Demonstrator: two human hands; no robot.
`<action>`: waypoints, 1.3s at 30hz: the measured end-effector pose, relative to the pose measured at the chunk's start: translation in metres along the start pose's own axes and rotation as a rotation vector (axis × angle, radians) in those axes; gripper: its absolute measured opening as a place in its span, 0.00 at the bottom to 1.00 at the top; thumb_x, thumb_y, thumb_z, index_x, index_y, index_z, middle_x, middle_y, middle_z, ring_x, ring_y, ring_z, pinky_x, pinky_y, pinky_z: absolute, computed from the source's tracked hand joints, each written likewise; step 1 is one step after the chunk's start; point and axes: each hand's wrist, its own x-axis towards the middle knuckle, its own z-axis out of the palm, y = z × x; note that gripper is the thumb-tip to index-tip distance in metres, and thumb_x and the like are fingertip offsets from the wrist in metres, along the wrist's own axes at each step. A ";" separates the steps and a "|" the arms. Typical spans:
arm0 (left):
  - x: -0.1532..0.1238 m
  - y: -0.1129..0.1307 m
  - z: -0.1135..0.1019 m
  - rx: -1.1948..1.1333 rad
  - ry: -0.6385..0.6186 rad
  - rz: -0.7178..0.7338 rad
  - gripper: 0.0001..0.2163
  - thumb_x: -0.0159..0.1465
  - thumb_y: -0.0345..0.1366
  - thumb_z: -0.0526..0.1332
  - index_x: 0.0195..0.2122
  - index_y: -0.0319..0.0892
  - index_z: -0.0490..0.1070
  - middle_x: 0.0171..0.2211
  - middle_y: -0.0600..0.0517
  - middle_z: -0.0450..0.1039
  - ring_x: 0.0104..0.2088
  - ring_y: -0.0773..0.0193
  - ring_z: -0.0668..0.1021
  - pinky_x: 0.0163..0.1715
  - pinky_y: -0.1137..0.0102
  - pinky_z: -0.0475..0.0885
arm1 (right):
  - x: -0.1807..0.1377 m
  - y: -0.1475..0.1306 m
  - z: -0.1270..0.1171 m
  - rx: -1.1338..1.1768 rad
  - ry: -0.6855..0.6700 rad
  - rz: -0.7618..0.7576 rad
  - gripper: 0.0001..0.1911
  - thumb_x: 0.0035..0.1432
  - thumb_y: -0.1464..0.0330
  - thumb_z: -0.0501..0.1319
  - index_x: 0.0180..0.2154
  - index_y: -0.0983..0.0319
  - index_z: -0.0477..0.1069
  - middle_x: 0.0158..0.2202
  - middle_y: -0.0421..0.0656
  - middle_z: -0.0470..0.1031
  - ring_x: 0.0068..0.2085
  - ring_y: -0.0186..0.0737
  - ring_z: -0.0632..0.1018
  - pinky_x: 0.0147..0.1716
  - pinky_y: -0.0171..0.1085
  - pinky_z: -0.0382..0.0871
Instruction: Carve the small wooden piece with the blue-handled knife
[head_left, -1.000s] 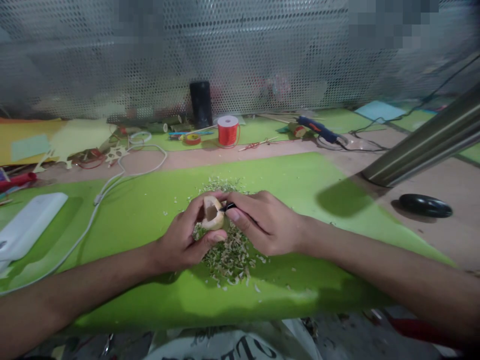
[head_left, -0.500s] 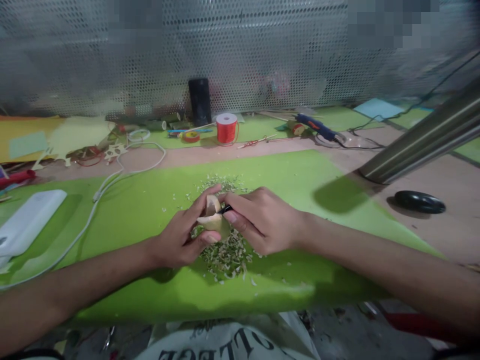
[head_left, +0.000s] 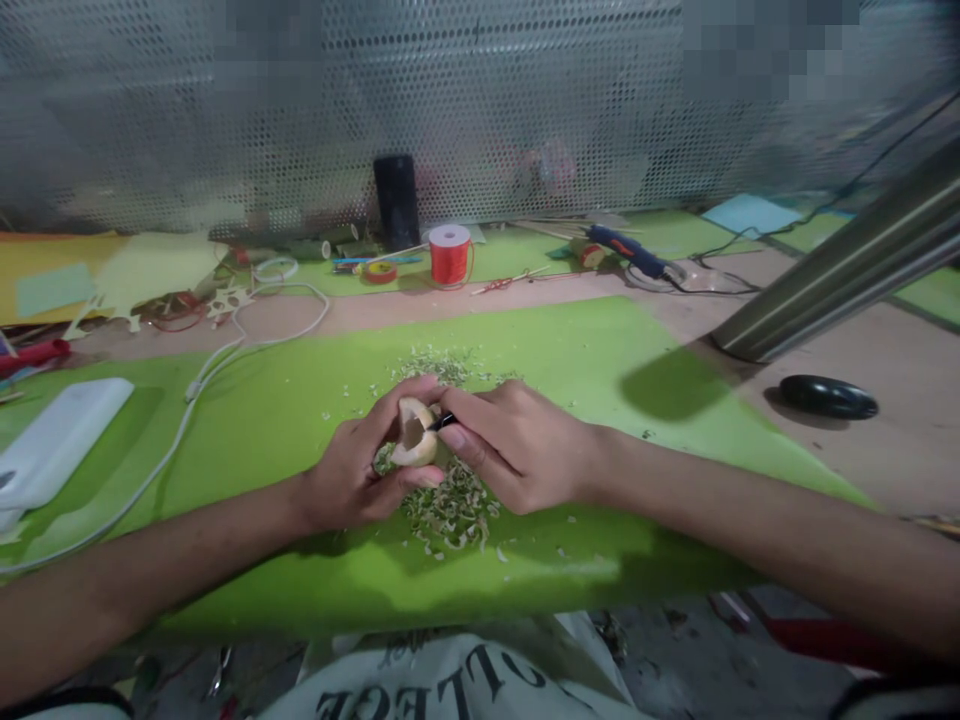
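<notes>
My left hand [head_left: 367, 455] grips a pale, hollow, rounded shell [head_left: 415, 455], thumb below and fingers above, with its opening turned toward me. Fingers of my right hand [head_left: 517, 445] pinch a thin black-handled tool [head_left: 444, 421], whose tip meets the right rim of the shell. Whether the tip is a blade I cannot make out. Under both hands a heap of green and whitish shavings [head_left: 454, 510] lies on the green sheet [head_left: 285, 570], and more shavings [head_left: 442, 368] are scattered just beyond.
A white power bank [head_left: 67, 440] with a cable is at left. Behind stand a red thread spool [head_left: 450, 257], a dark phone [head_left: 397, 200] and a blue glue gun [head_left: 626, 250]. At right a metal pole [head_left: 832, 265] slants beside a black oval object [head_left: 828, 397].
The shell has turned in my left hand, so its hollow opening now faces me more. My right hand has shifted slightly left with the tool still at the rim.
</notes>
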 end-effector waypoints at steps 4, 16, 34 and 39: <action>0.001 -0.003 0.002 -0.079 0.006 0.028 0.33 0.63 0.40 0.64 0.65 0.52 0.49 0.55 0.45 0.71 0.45 0.60 0.79 0.46 0.64 0.76 | 0.002 -0.005 -0.003 -0.129 -0.001 0.017 0.17 0.67 0.63 0.38 0.38 0.62 0.61 0.22 0.38 0.63 0.20 0.32 0.51 0.21 0.36 0.43; 0.000 -0.005 0.002 -0.042 -0.016 0.066 0.29 0.63 0.38 0.65 0.62 0.50 0.54 0.62 0.42 0.64 0.59 0.53 0.71 0.57 0.58 0.69 | 0.002 0.005 0.003 -0.077 0.015 -0.086 0.19 0.68 0.61 0.35 0.40 0.63 0.60 0.23 0.38 0.63 0.20 0.33 0.56 0.21 0.36 0.48; 0.005 0.001 -0.001 -0.027 -0.085 0.009 0.27 0.66 0.41 0.59 0.63 0.46 0.51 0.60 0.39 0.65 0.53 0.53 0.75 0.51 0.59 0.72 | 0.003 0.014 0.006 -0.056 0.062 -0.122 0.20 0.68 0.60 0.36 0.39 0.62 0.61 0.26 0.41 0.67 0.20 0.33 0.58 0.22 0.35 0.50; 0.004 0.000 0.005 -0.073 0.043 -0.018 0.24 0.65 0.36 0.61 0.60 0.46 0.54 0.62 0.39 0.62 0.60 0.54 0.70 0.58 0.57 0.67 | 0.004 0.010 0.004 0.050 0.074 -0.020 0.16 0.68 0.61 0.38 0.37 0.61 0.59 0.23 0.37 0.62 0.20 0.32 0.59 0.22 0.34 0.49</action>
